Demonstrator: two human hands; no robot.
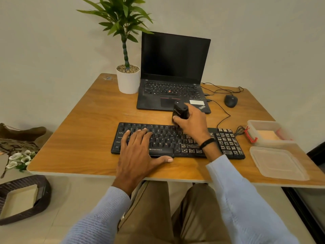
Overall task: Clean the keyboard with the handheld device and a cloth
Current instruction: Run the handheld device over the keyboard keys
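I lay my left hand (139, 152) flat on the left half of the keyboard (228, 143), fingers straight and spread, thumb at its front edge, to keep it from sliding on the table (88, 120). My right hand (191, 122) wraps the black handheld device (180, 110), fingers curled round its body, holding it upright so its lower end meets the top key rows. The device sits at eleven o'clock from my right wrist. The dustiest keys (speckled pale) lie at four o'clock from it.

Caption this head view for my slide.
Right hand grips a handheld device at the keyboard; left hand rests on it.
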